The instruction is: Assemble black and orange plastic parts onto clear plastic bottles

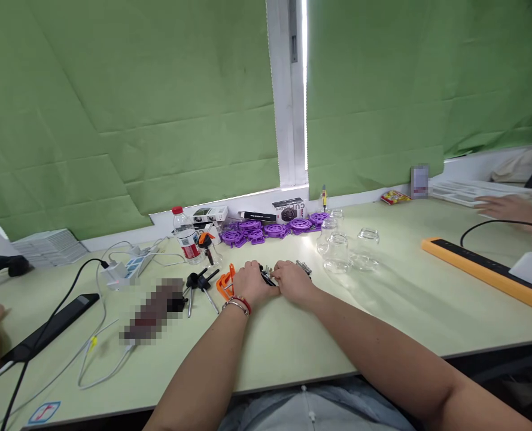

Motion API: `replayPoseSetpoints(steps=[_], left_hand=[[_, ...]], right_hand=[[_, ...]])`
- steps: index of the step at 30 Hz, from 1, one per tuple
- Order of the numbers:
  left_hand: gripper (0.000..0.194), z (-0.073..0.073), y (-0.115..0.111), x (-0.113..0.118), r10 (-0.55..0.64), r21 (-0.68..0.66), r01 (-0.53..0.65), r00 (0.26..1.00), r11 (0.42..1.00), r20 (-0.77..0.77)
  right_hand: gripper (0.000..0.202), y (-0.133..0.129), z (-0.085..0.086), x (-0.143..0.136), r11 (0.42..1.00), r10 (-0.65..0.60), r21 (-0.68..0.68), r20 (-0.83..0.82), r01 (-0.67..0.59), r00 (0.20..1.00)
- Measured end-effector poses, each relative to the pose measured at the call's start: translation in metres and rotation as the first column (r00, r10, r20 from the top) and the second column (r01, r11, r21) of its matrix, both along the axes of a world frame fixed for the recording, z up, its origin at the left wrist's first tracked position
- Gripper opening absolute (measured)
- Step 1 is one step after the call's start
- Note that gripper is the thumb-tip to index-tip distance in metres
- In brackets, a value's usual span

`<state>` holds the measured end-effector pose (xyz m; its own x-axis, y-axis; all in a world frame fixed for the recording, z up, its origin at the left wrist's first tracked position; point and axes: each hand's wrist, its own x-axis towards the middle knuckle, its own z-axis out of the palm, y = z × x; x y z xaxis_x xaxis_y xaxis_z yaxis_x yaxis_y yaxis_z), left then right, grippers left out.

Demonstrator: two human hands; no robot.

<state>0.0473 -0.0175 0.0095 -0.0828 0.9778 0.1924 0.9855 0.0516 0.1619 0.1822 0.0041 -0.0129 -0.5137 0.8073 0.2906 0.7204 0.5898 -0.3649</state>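
My left hand (pixel 253 284), with a red and a silver bracelet at its wrist, is closed round a small black part (pixel 268 279). Close against it, my right hand (pixel 295 282) has its fingers bent together at small metal pieces (pixel 267 269); what lies in its grip is mostly hidden. Metal springs (pixel 303 267) lie just beyond the right hand. Left of my left hand rest orange plastic clamp pieces (pixel 225 283). Farther left are black-handled parts with metal rods (pixel 199 286).
Purple plastic parts (pixel 275 230) line the back, near boxes (pixel 289 212) and a red-capped bottle (pixel 185 238). Clear glass jars (pixel 337 254) stand right of centre. An orange power strip (pixel 481 270) lies right, cables and a phone (pixel 52 326) left. Other people's hands (pixel 505 208) are at both sides.
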Motion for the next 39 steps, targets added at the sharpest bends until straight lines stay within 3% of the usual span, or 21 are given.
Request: replayPoseSetpoints(steps=[15,19,23,29,39], left_hand=[[0.058,-0.009,0.006,-0.006,-0.031,0.011,0.031,0.999,0.999,-0.009],[0.057,-0.010,0.007,-0.006,-0.030,0.010,0.030,0.999,0.999,-0.014],[0.056,-0.010,0.008,-0.006,-0.022,0.007,0.023,0.999,1.000,-0.026],[0.063,-0.008,0.006,-0.005,-0.023,0.008,0.023,1.000,1.000,-0.002],[0.087,0.002,-0.001,-0.010,-0.046,0.113,0.049,0.998,0.992,-0.031]], right_hand=[[0.027,0.002,0.000,0.003,0.997,0.066,0.030,-0.010,-0.066,0.998],[0.026,0.003,0.001,0.003,1.000,-0.005,0.024,0.035,0.004,0.999],[0.027,0.004,0.000,0.002,0.998,0.050,0.033,0.059,-0.052,0.997],[0.024,0.008,-0.003,0.003,0.998,-0.057,0.026,0.076,0.055,0.995],[0.030,0.022,0.014,0.039,0.984,-0.177,-0.041,-0.076,0.174,0.981]])
